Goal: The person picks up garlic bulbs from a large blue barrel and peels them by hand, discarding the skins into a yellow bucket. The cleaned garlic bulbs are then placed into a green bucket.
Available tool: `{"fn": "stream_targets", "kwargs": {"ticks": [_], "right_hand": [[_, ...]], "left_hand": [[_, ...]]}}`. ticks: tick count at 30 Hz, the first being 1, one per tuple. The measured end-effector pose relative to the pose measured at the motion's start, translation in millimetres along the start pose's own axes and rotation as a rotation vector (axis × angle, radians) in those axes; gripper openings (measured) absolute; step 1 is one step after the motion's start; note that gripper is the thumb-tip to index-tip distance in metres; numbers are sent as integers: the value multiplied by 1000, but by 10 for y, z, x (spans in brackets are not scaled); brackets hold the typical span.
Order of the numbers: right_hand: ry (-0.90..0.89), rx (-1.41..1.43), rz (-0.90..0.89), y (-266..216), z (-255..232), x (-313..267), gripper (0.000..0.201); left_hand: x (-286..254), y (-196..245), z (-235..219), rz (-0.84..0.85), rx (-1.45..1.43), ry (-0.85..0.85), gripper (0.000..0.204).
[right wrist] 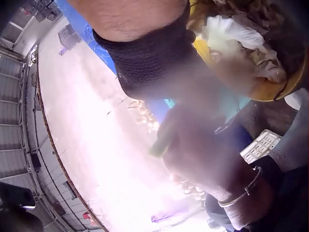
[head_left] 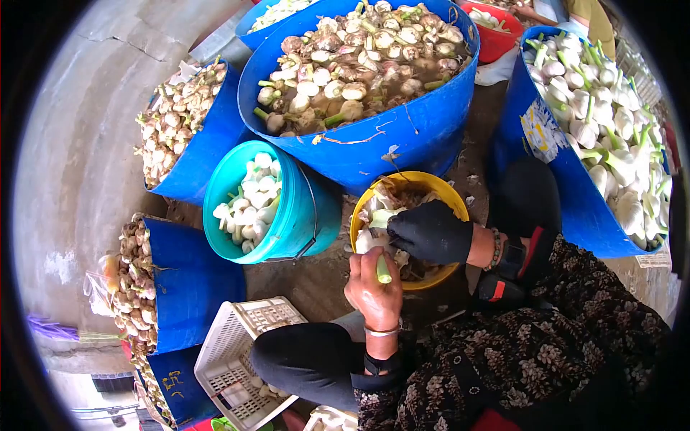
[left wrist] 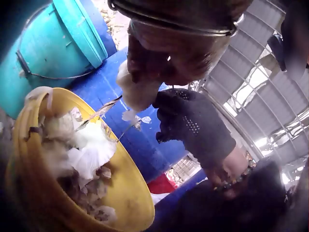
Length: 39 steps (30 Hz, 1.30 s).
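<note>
Midway, we judge: left hand (head_left: 374, 291) curled round garlic bulb (left wrist: 137, 92) over yellow bowl (head_left: 457, 205) of peelings; gloved right hand (head_left: 430, 231) pinching its skin. Teal bucket (head_left: 223, 183) part-filled with peeled bulbs; big blue tub (head_left: 402, 136) of unpeeled ones remains.

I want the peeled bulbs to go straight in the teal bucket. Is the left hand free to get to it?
Probably yes. The teal bucket stands open-topped just beside the left hand, with nothing between them, though that hand now grips a bulb over the yellow bowl.
</note>
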State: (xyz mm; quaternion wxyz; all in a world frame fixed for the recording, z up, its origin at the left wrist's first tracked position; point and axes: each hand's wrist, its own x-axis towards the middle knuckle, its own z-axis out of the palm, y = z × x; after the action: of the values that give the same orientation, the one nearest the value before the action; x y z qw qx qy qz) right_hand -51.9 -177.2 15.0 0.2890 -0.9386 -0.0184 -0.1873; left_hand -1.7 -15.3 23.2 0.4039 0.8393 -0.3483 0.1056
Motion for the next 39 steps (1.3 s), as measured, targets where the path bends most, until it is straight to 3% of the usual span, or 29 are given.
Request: {"fn": "stream_targets", "kwargs": {"ticks": [5,8,15,17,18,19,21,23,26,27,29,31,39], "right_hand": [[-68,-92,66,-31,4,11,14],[-14,-78,-36,15,-12,45,15],[97,-57,121,266,-93,91,10],[40,-150,133,394,-93,97,11],[-149,-156,237,439,-65,99,15],[-147,-158,239,504,21,63,15],[-394,-305,134,735,304,-62,16],[-383,-300,117,750,384,-113,15],[-120,-79,191,419,22,30,19],[-124,-77,187,323,-38,61,19],[132,252,-58,138,-151,66,25],[32,120,-25,-120,-286,20,31],[58,23,21,-35,-87,-24,14]], "left_hand": [[-20,11,50,36,9,-35,18],[-11,12,15,41,-1,-63,19],[-49,58,-173,174,-79,-189,18],[-80,95,-209,216,-251,-244,23],[-106,148,-216,148,-366,-219,25],[-94,181,-236,136,-456,-155,25],[-29,247,-344,85,-474,-108,23],[42,237,-415,46,-452,-57,19],[37,99,-395,-58,-447,-15,17],[32,65,-365,-60,-419,-11,16],[34,80,-299,-57,-401,-19,16],[38,136,-230,-10,-261,5,17],[7,193,-39,58,-33,44,25]]}}
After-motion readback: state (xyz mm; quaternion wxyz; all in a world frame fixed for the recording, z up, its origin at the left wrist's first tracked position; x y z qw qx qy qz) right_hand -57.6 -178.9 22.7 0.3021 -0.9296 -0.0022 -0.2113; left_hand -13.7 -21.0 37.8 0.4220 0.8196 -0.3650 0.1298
